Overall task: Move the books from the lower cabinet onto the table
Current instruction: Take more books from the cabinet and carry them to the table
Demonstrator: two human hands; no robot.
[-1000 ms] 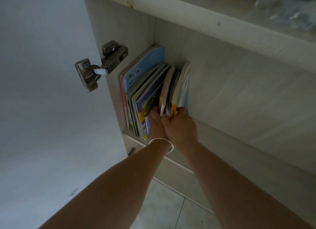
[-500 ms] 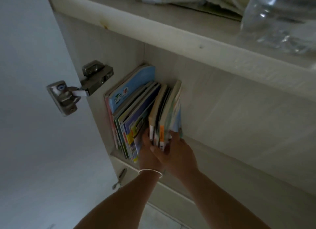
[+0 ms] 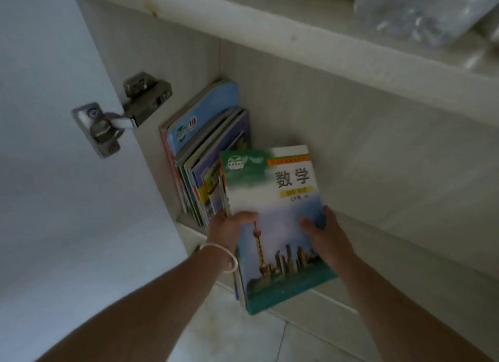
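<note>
A metal hinge [image 3: 122,120] joins the open white door [image 3: 54,172] to the side wall. Above — on the upper shelf [image 3: 297,29] — sits crumpled clear plastic [image 3: 421,8]. Pale floor tiles [image 3: 229,334] lie below.

Small bundle of thin paperback textbooks [image 3: 272,226], pulled partway out of the lower cabinet [image 3: 364,151] and tipped so the top cover faces up. Top cover green and white at the head, with a round green logo, two large dark Chinese characters and a small yellow label; below that, pale sky, a tall tower and a city skyline above teal water. Near end hanging past the cabinet floor's front edge. Held at both sides: left hand [image 3: 229,229] on the spine edge, right hand [image 3: 328,234] on the opposite edge, thumbs on the cover. Upright row of colourful thin books [image 3: 205,156] left standing inside, leaning against the cabinet's left wall, tallest one blue-covered.
</note>
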